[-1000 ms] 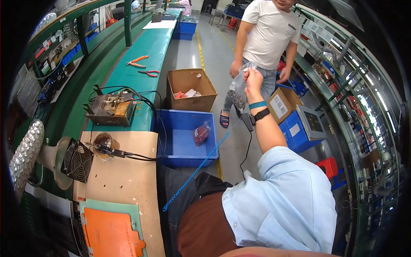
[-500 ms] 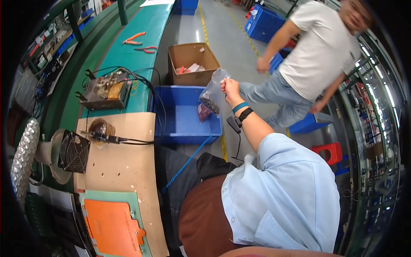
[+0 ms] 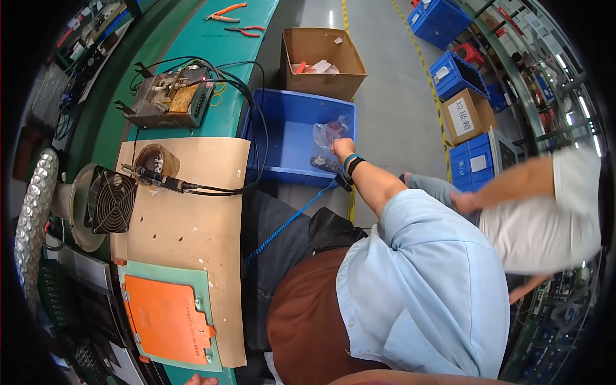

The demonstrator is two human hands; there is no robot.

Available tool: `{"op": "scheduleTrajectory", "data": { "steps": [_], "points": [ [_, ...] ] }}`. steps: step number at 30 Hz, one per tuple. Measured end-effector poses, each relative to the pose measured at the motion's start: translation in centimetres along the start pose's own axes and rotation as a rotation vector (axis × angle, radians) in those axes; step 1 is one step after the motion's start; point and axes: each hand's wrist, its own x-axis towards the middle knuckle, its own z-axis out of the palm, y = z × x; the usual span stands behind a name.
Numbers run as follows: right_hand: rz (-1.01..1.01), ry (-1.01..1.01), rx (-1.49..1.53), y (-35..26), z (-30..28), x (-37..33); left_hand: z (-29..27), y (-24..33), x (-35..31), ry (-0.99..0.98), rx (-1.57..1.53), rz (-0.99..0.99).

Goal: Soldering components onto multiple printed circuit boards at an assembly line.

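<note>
My right hand is closed on the top of a clear plastic bag with small dark parts in its bottom. The bag hangs over the right side of a blue plastic bin. Behind it in the bin shows a reddish bag, partly hidden. A wristband with a blue coiled cord is on my right wrist. Of my left hand only a bit of the fingers shows at the lower edge, near an orange plate on a green fixture.
On the bench are a soldering tool by a round pot, a fan, a metal device with cables, and two pliers. A cardboard box stands beyond the bin. A person is close on the right.
My right hand has lowered the bag from beside the bin's rim to over its inside. The person in white has moved nearer on the right. Fingers of my left hand have come into view.
</note>
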Motion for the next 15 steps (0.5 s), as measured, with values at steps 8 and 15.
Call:
{"op": "scheduleTrajectory", "data": {
  "steps": [8, 15],
  "points": [
    [-0.005, -0.1, -0.625, 8.0, -1.4, 2.0, 1.9, 1.0, 1.4, -0.04, -0.01, -0.019],
    [-0.103, -0.326, -0.276, 4.7, 0.1, -3.9, 4.4, 1.4, 0.2, 0.234, 0.155, 0.001]
  ]
}}
